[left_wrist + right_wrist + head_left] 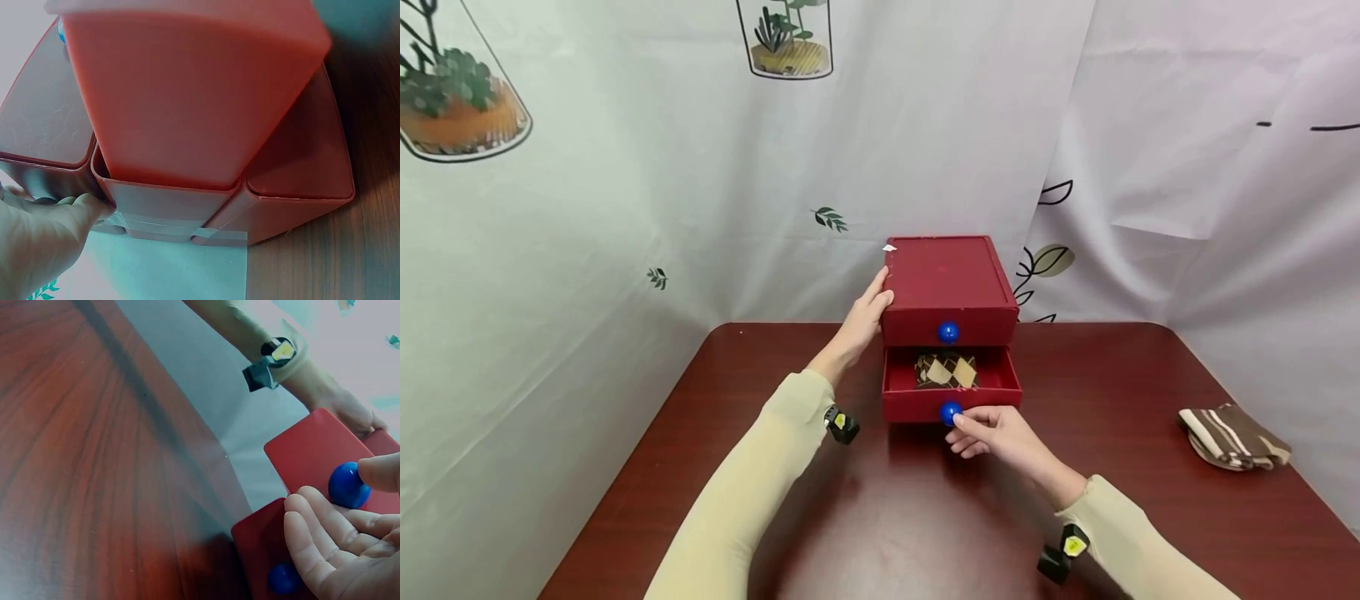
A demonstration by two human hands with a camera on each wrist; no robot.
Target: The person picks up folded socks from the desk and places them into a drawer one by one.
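Observation:
A red two-drawer box [946,279] stands at the back middle of the table. Its lower drawer [917,404] is pulled out, and a brown-and-cream diamond-patterned cloth [946,370] lies inside. My right hand [992,433] pinches the lower drawer's blue knob [950,412] between thumb and forefinger. In the right wrist view the blue knob [345,485] sits between the thumb and the curled fingers [312,519]. My left hand [865,317] rests with straight fingers against the box's left side, and the left wrist view shows the left hand [37,237] against the red box [187,106]. The upper drawer with its blue knob [948,332] is closed.
A folded brown-and-cream striped cloth [1232,435] lies near the right edge of the glossy dark-red table [880,517]. White printed curtains [625,208] close off the back and both sides right behind the box.

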